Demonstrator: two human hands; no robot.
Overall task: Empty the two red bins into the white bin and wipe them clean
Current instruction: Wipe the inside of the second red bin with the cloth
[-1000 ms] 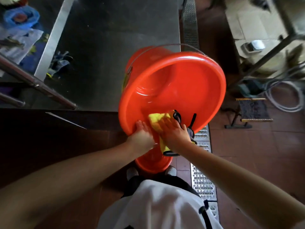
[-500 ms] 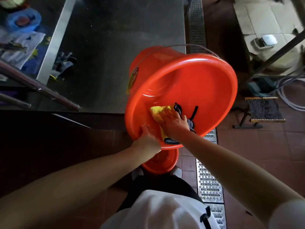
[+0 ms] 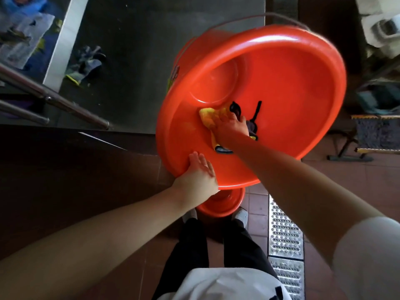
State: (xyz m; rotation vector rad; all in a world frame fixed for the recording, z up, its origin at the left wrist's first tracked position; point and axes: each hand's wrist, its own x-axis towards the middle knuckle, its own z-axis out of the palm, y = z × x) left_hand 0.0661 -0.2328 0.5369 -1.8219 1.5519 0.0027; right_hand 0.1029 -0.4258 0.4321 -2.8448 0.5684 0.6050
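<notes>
Seen from a head-worn camera looking down: a person stands on a tiled floor holding a large red bin (image 3: 281,87) tipped on its side, its open mouth facing up toward the camera. The left hand (image 3: 198,176) grips the bin's near rim, fingers laid over the edge onto the inner wall. The right hand (image 3: 231,128) reaches inside and presses a yellow cloth (image 3: 210,116) against the inner wall, just below the round base; its fingers are spread over the cloth, which has dark trim or straps (it is hard to tell which) trailing to the right. A second red bin (image 3: 220,203) sits on the floor directly under the tilted one, just in front of the person's shoes. The white bin is not in view. Behind the bin is a dark metal counter (image 3: 134,61), and a perforated floor drain (image 3: 284,232) runs along the right. The likely risk: the tilted bin hangs from a single hand on a smooth rim, so a hard wiping push could twist it loose and drop it onto the bin below. The cloth's loose ends could also slip from under the fingers.
</notes>
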